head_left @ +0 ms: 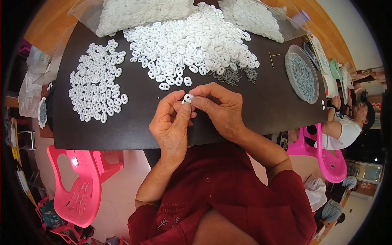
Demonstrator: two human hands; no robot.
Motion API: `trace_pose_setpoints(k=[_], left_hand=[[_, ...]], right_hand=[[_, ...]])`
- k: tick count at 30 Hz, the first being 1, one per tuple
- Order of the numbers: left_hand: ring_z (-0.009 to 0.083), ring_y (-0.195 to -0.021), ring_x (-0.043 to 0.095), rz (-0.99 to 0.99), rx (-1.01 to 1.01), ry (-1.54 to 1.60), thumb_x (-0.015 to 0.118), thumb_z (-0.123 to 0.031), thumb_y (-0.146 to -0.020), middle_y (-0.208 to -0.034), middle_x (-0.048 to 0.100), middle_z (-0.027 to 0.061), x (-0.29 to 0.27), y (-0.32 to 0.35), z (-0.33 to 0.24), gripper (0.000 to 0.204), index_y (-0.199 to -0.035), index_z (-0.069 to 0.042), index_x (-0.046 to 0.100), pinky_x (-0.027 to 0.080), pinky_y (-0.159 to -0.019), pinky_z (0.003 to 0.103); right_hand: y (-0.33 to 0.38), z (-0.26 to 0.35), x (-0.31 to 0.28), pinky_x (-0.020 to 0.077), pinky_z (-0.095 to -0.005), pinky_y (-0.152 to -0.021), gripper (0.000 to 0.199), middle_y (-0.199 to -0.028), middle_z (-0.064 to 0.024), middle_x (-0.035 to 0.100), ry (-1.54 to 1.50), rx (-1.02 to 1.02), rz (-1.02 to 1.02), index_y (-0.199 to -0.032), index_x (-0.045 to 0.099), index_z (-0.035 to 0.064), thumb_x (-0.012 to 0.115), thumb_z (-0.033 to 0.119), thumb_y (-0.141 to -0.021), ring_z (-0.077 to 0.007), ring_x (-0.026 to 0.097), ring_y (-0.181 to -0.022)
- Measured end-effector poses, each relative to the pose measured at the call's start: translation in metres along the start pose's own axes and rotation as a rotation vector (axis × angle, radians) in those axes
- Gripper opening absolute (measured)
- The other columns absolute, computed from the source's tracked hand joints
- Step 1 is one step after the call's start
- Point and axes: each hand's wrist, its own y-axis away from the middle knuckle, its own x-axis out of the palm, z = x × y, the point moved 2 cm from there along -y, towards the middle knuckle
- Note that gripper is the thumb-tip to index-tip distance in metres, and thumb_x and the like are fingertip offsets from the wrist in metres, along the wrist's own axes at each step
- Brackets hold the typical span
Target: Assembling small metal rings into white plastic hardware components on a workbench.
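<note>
Above the near part of the dark table, my left hand (170,127) and my right hand (221,109) meet fingertip to fingertip. Between them they pinch a small white oval plastic piece with two holes (188,98). My fingers partly cover it, so whether a second part is in there cannot be told. Just beyond my hands spreads a big heap of similar white oval pieces (183,45), a few lying loose at its near edge. Small grey screws (229,76) lie in a cluster at the heap's right edge.
At the left lies a smaller pile of white ovals (96,83). Two clear bins of whitish parts (143,16) stand at the far edge. A round clear tub (290,81) of grey screws sits at the right. Pink chairs (79,196) flank the table; another person (341,130) sits at right.
</note>
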Motion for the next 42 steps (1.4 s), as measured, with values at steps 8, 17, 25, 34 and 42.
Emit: trace_pose_setpoints(k=[8,17,25,34,42], left_hand=[[0.0066,-0.066,0.054,0.037,0.025,0.100,0.055,0.000,-0.089,-0.076,0.058,0.0024,0.002,0.001,0.006,0.025,-0.114,0.004,0.057,0.045,-0.055,0.019],[0.0082,-0.065,0.056,0.051,0.047,0.041,0.056,0.000,-0.089,-0.079,0.062,0.0055,0.000,-0.003,0.003,0.022,-0.110,0.005,0.059,0.046,-0.058,0.020],[0.0115,-0.065,0.057,0.022,-0.076,0.234,0.057,0.002,-0.087,-0.084,0.065,0.0124,0.006,-0.003,-0.004,0.022,-0.107,0.010,0.059,0.047,-0.060,0.022],[0.0080,-0.068,0.053,0.035,-0.025,0.116,0.060,-0.002,-0.087,-0.080,0.062,0.0044,0.005,-0.002,0.002,0.022,-0.108,0.006,0.061,0.045,-0.062,0.019],[0.0069,-0.071,0.052,0.054,0.026,0.044,0.061,-0.003,-0.087,-0.083,0.059,0.0020,0.004,-0.003,0.001,0.022,-0.108,0.004,0.062,0.046,-0.064,0.020]], right_hand=[[-0.001,0.003,-0.001,0.0471,-0.0206,-0.066,0.012,-0.084,-0.0031,0.060,0.239,-0.193,0.021,-0.095,0.063,-0.0015,0.061,-0.004,-0.083,-0.0070,0.057,-0.073],[0.000,0.007,-0.005,0.0427,-0.0222,-0.060,0.028,-0.086,-0.0028,0.058,0.403,-0.335,0.099,-0.100,0.063,0.0043,0.068,-0.003,-0.073,-0.0078,0.051,-0.068],[-0.003,0.009,-0.005,0.0428,-0.0282,-0.062,0.036,-0.078,-0.0027,0.058,0.595,-0.569,0.026,-0.098,0.062,0.0061,0.073,0.000,-0.064,-0.0170,0.051,-0.069],[-0.002,0.008,-0.006,0.0434,-0.0274,-0.062,0.033,-0.082,-0.0034,0.060,0.575,-0.549,-0.017,-0.095,0.063,0.0045,0.072,-0.002,-0.064,-0.0164,0.051,-0.070],[-0.001,0.007,-0.006,0.0439,-0.0267,-0.060,0.034,-0.081,-0.0033,0.060,0.548,-0.570,-0.050,-0.095,0.063,0.0044,0.072,-0.003,-0.064,-0.0155,0.051,-0.068]])
